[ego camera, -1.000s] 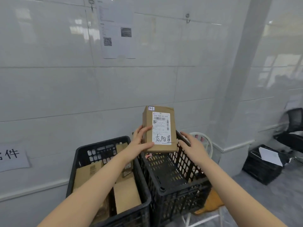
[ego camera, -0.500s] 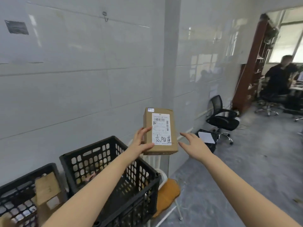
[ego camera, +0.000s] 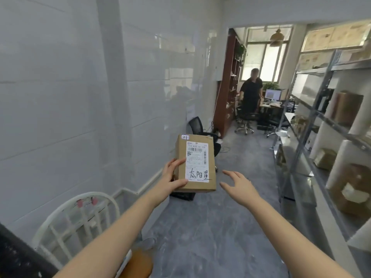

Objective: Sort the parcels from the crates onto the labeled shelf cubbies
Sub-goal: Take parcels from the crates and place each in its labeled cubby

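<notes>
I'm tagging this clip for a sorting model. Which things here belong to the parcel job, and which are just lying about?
Job: labelled parcel gripped by the left hand; right hand, open beside it; shelf unit; shelved parcels; black crate corner.
Lying about: white chair; black office chair; monitor; person in the far room.

small sticker [ego camera: 185,137] on parcel [ego camera: 181,151] reading perhaps 24, shipping label [ego camera: 197,157] printed 516 k20-00 030, handwritten 太阳星
</notes>
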`<state>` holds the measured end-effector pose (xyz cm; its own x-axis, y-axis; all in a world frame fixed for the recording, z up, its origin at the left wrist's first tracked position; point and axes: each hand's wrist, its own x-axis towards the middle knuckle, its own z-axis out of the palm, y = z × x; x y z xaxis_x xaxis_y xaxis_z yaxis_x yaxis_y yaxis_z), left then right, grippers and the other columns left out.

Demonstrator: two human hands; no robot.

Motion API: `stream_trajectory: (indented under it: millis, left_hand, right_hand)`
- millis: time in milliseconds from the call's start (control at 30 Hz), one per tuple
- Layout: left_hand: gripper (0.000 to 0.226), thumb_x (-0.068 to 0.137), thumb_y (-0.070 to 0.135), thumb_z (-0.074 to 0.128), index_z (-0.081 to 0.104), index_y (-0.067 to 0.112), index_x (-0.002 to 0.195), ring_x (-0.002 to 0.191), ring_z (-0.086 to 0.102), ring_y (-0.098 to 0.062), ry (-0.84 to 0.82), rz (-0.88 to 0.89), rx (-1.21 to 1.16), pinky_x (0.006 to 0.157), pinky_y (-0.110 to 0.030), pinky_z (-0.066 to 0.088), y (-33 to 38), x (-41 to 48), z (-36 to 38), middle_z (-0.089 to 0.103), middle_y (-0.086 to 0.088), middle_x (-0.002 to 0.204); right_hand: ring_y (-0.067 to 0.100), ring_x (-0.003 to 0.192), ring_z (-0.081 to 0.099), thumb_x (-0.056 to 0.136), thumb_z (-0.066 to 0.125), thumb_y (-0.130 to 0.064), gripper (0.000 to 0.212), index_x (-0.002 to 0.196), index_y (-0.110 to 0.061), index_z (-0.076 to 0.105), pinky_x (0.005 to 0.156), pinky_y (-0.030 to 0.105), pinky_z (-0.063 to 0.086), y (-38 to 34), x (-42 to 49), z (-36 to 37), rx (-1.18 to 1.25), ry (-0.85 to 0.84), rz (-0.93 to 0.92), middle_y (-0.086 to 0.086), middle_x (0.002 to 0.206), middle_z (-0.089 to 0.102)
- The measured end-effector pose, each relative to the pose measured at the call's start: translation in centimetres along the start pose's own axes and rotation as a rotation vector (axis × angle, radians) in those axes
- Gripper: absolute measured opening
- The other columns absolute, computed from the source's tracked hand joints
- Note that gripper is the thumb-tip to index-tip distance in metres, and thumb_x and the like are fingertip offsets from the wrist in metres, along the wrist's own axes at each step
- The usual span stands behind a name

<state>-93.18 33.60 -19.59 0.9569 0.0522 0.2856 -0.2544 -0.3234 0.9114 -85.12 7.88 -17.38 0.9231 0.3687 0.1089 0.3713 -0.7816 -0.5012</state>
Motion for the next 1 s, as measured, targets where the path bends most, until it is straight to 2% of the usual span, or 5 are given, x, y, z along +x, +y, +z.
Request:
stream_trajectory:
  millis: [100,500,633,733,1000]
  left_hand:
    - [0.071,0.072,0.057,0.069,0.037,0.063,0.135,0.145,0.027,-0.021,-0.070,0.020,0.002,0.118,-0.049,0.030,-2.5,5.7,3.6,0.016,0.013,0.156]
    - [0.069,0.071,0.056,0.067,0.037,0.067,0.132,0.142,0.025,-0.010,-0.360,0.110,-0.064,0.118,-0.034,0.029,-8.4,32.4,14.8,0.012,0.012,0.156]
    - [0.073,0.070,0.055,0.067,0.036,0.058,0.136,0.142,0.024,-0.009,-0.449,0.145,-0.071,0.109,-0.022,0.029,-9.5,42.4,16.8,0.010,0.011,0.156]
    - [0.072,0.070,0.054,0.067,0.037,0.058,0.136,0.141,0.027,-0.011,-0.503,0.167,-0.095,0.109,-0.024,0.031,-10.5,48.8,18.8,0.010,0.013,0.156]
    - [0.062,0.067,0.057,0.067,0.038,0.077,0.118,0.128,0.041,-0.009,-0.662,0.146,-0.171,0.098,-0.022,0.042,-13.7,61.2,26.2,0.010,0.022,0.151]
  right_hand:
    - [0.019,0.141,0.033,0.095,0.050,-0.047,0.054,0.147,-0.033,0.038,0.117,0.052,0.023,4.1,3.0,-1.0,-0.002,0.026,0.083,-0.004,0.153,0.035]
    - [0.018,0.142,0.032,0.094,0.048,-0.054,0.060,0.149,-0.035,0.034,0.118,0.053,0.022,17.5,19.6,-6.4,-0.087,0.155,0.363,-0.005,0.155,0.033]
    - [0.020,0.144,0.030,0.095,0.049,-0.051,0.059,0.149,-0.035,0.033,0.118,0.051,0.023,20.9,25.7,-9.0,-0.091,0.262,0.444,-0.002,0.156,0.034]
    - [0.018,0.144,0.029,0.097,0.049,-0.046,0.057,0.150,-0.033,0.033,0.118,0.043,0.020,23.2,28.9,-10.5,-0.102,0.333,0.502,-0.003,0.156,0.034]
    - [0.019,0.145,0.029,0.097,0.048,-0.048,0.055,0.148,-0.038,0.032,0.120,0.054,0.015,31.4,37.4,-12.3,-0.098,0.368,0.650,-0.005,0.156,0.033]
